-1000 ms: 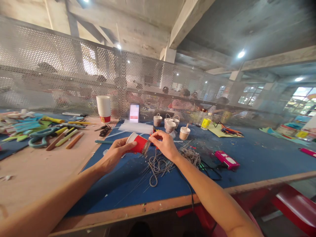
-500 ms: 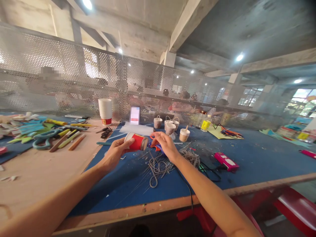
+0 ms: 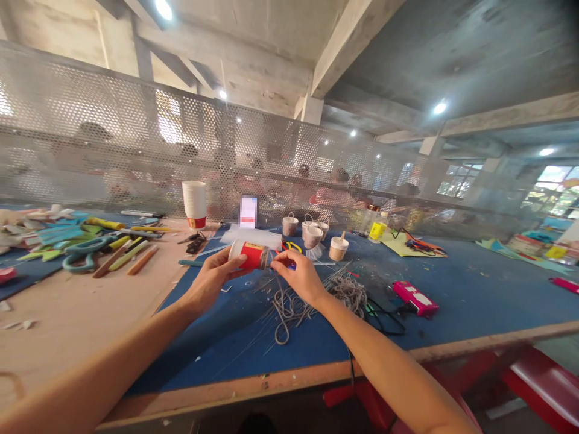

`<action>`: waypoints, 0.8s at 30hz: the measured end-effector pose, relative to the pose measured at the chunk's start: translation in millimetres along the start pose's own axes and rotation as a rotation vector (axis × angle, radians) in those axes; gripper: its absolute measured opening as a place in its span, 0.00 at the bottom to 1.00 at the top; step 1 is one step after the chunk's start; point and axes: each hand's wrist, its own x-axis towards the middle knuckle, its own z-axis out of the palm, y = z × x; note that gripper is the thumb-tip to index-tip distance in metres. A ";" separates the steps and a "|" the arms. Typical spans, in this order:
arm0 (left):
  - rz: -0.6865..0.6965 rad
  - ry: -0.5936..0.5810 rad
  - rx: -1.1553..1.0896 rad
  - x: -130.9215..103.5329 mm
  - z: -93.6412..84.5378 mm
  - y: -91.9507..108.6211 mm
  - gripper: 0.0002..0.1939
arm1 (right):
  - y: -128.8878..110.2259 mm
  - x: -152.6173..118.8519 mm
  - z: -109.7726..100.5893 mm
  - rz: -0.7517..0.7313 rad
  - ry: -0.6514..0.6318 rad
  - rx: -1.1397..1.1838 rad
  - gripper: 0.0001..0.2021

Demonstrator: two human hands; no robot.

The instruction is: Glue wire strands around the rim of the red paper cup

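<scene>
A red-and-white paper cup [image 3: 253, 256] lies tilted on its side in my left hand [image 3: 218, 269], whose fingers and thumb wrap its rim end. Grey cord [image 3: 266, 257] is wound around the cup's right end. My right hand [image 3: 296, 274] is beside that end, thumb and fingers pinched together on the cord. A loose pile of grey cord [image 3: 289, 307] lies below on the blue mat [image 3: 217, 343]. Just behind the right hand show a yellow handle [image 3: 293, 246] and a blue object, mostly hidden.
Several small cord-wrapped buckets [image 3: 313, 236] and a cup with a stick [image 3: 338, 248] stand behind. A stack of paper cups [image 3: 195, 205], scissors [image 3: 85, 253] and clay tools are at left. A pink box [image 3: 415, 298] with a cable lies right. A perforated screen [image 3: 253, 150] closes the back.
My right hand has come down and left, closing its fingers at the cup's wound end. The yellow handle behind it now shows. My left hand still holds the cup.
</scene>
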 end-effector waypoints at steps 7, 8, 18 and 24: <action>0.010 -0.013 -0.044 2.6 -4.2 -2.3 0.17 | -5.2 -7.8 2.7 -0.269 -0.123 -0.211 0.10; 0.012 -0.009 -0.046 3.0 -4.3 -2.2 0.17 | -4.1 -8.2 2.7 -0.290 -0.141 -0.232 0.12; 0.016 0.138 -0.108 8.1 -3.8 -0.5 0.14 | 18.6 4.9 -29.5 0.116 0.050 -0.604 0.08; -0.004 0.111 -0.101 6.1 -4.3 -0.7 0.14 | 31.5 3.0 -34.5 0.401 -0.228 -0.794 0.18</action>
